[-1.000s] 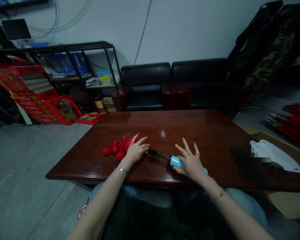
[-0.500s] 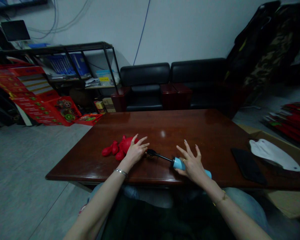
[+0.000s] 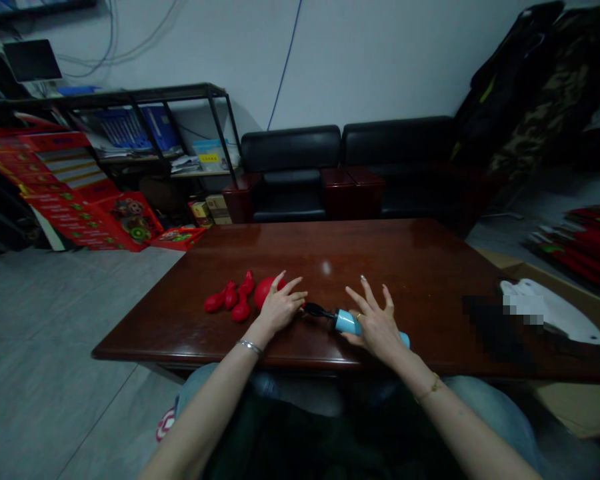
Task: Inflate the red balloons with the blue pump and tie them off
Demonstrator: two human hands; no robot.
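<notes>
- Dark wooden table (image 3: 330,253), one, lay beneath both hands.
- White item (image 3: 555,313), one, sat well to the right of the right hand.
- Right hand (image 3: 377,327), one, upper fingers fanned, thumb side closed on the pump.
- Left hand (image 3: 280,308), one, upper fingers spread; any thumb pinch could not be told.
- Light-blue pump (image 3: 349,323), one, in the right hand, black nozzle (image 3: 319,310) towards the left fingertips.
- Knobbly red balloon pieces (image 3: 231,297), left of the left hand.
- Rounded red balloon (image 3: 264,292), one, partly behind the left hand.
</notes>
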